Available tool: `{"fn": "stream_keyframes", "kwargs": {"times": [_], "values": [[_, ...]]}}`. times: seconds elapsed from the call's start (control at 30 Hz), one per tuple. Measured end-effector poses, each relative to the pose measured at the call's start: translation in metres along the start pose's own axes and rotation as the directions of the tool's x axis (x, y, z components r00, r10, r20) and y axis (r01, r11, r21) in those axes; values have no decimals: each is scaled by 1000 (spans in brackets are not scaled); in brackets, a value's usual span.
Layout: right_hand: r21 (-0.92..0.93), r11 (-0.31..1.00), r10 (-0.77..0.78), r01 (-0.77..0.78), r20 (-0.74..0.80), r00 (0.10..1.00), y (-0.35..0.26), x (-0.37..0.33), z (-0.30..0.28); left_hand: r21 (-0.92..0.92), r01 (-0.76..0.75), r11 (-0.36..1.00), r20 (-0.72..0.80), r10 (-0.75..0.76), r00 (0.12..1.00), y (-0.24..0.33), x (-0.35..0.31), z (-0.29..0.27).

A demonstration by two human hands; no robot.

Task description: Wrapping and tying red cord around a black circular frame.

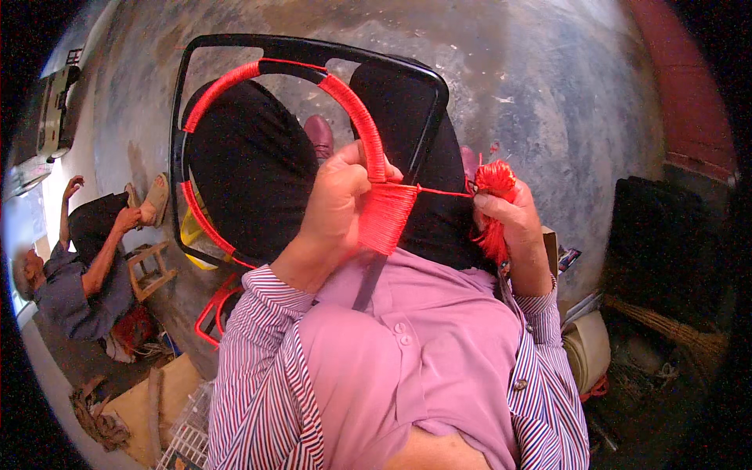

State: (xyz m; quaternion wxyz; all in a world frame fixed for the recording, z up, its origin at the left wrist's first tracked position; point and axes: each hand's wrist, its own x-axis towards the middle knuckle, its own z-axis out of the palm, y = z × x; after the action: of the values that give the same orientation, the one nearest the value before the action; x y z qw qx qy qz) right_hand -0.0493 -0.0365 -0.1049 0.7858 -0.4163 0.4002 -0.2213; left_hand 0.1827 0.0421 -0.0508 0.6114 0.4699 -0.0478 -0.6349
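Note:
A black tubular frame (313, 51) with rounded corners lies across my thighs. Inside it is a black ring (288, 69), wound with red cord in several stretches and bare in others. Where the ring meets the frame's right side, a wide band of tight red cord (385, 218) wraps them. My left hand (333, 205) is closed around this joint, fingers partly hidden behind the cord. My right hand (513, 215) grips a loose bundle of red cord (495, 178). Between the two hands a single red strand (444, 191) runs taut.
On the left, another person (78, 274) sits low, near a small wooden stool (150, 270). A yellow object (194, 239) shows behind the frame, with another red-wrapped piece (215, 313) below it. Dark bags (658, 243) and a straw broom (666, 323) are at the right.

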Motion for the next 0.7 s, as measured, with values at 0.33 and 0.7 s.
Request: {"fn": "stream_keyframes", "kwargs": {"times": [0.33, 0.7], "values": [[-12, 1000, -14, 14, -10, 1000, 4, 2, -4, -70, 20, 997, 127, -11, 992, -3, 1, -12], [-106, 994, -35, 28, -65, 997, 4, 0, -5, -33, 43, 999, 128, -38, 991, -2, 6, -20]]}}
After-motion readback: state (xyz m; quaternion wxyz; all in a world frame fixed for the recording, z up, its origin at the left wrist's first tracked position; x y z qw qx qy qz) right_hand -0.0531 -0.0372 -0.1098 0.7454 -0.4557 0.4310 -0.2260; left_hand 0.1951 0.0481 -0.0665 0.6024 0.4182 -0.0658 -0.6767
